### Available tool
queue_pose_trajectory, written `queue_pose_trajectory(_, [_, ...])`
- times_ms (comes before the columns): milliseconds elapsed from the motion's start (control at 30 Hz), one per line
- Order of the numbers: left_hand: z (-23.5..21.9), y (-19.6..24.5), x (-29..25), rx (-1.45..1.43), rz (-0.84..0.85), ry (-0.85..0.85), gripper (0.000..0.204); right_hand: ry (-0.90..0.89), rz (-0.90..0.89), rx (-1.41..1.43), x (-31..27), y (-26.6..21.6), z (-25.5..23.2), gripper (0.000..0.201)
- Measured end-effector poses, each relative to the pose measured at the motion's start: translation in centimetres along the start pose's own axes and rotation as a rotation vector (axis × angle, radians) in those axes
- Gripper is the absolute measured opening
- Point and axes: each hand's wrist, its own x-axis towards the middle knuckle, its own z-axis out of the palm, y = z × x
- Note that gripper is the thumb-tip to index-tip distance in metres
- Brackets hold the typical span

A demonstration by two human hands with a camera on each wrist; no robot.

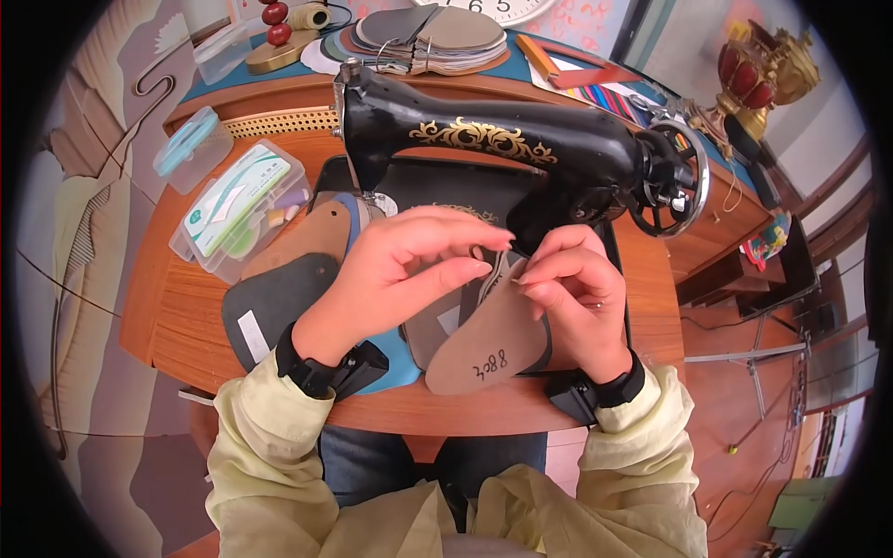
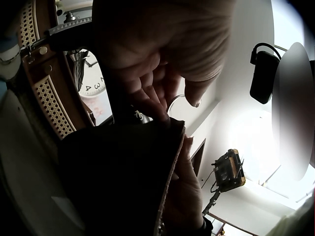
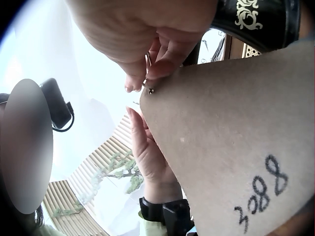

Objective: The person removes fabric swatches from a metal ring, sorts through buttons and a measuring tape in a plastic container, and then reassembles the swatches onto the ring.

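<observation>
My right hand (image 1: 577, 293) pinches a small metal ring (image 3: 148, 61) at the corner hole of a taupe leather swatch (image 1: 488, 344). Handwritten digits mark the swatch, which hangs tilted over the table's front part. My left hand (image 1: 409, 265) reaches in from the other side, its thumb apart from its fingers. In the left wrist view, its fingertips (image 2: 165, 115) are right at the swatch's corner. A dark loop (image 1: 478, 251) shows between the hands. Under and beside them lie more swatches, among them a dark grey one (image 1: 274, 298), a brown one (image 1: 302, 237) and a blue one (image 1: 400, 367).
A black sewing machine (image 1: 493, 135) with gold ornament stands just behind the hands, its handwheel (image 1: 693, 177) at right. Clear plastic boxes (image 1: 237, 209) sit at left. A ringed stack of swatches (image 1: 456, 42) and a red set square (image 1: 595, 76) lie on the back shelf.
</observation>
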Motion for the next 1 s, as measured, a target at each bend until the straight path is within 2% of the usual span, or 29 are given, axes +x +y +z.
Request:
queue_pose_trajectory(67, [0.5,0.5,0.0,0.053,-0.008,0.011,0.026,-0.031,0.066,0.147,-0.2,-0.1,0.2,0.011])
queue_pose_trajectory(167, [0.5,-0.5,0.0,0.182,0.128,0.002,0.02,-0.165,-0.054,0.27,-0.2,1.6,-0.4,0.024])
queue_pose_trajectory(267, [0.2,0.9,-0.1,-0.011,-0.117,0.066,0.017,-0.1,0.118,0.437,-0.1,0.6,0.4,0.039])
queue_pose_trajectory(367, [-0.4,1.0,-0.2,0.001,-0.075,0.222,0.016,-0.081,0.173,0.46,0.2,-0.4,0.9,0.047])
queue_pose_trajectory(400, [-0.6,1.1,-0.2,-0.079,-0.107,0.27,0.016,-0.048,0.224,0.447,0.2,-0.6,0.9,0.042])
queue_pose_trajectory(500, [-1.9,1.1,-0.2,-0.026,-0.025,0.409,0.016,-0.076,0.239,0.346,0.1,0.4,-0.2,0.033])
queue_pose_trajectory(567, [-2.5,1.0,-0.1,-0.148,-0.004,0.507,0.016,-0.034,0.275,0.237,0.3,0.4,-0.4,0.025])
queue_pose_trajectory(667, [-3.2,0.9,-0.2,-0.215,-0.125,0.522,0.018,-0.018,0.357,0.159,0.4,0.9,-0.8,0.025])
queue_pose_trajectory(800, [-2.8,0.5,-0.2,-0.278,-0.216,0.517,0.019,-0.109,0.238,0.204,0.4,1.2,-0.3,0.039])
queue_pose_trajectory(900, [-1.3,0.3,0.1,-0.292,-0.196,0.471,0.019,-0.203,0.217,0.224,0.3,0.7,0.1,0.05])
queue_pose_trajectory(967, [-0.7,0.0,0.0,-0.287,-0.237,0.384,0.019,-0.232,0.237,0.31,0.1,0.9,0.3,0.055])
queue_pose_trajectory(1000, [-0.2,-0.1,0.1,-0.274,-0.267,0.353,0.019,-0.24,0.201,0.336,0.1,0.9,0.3,0.051])
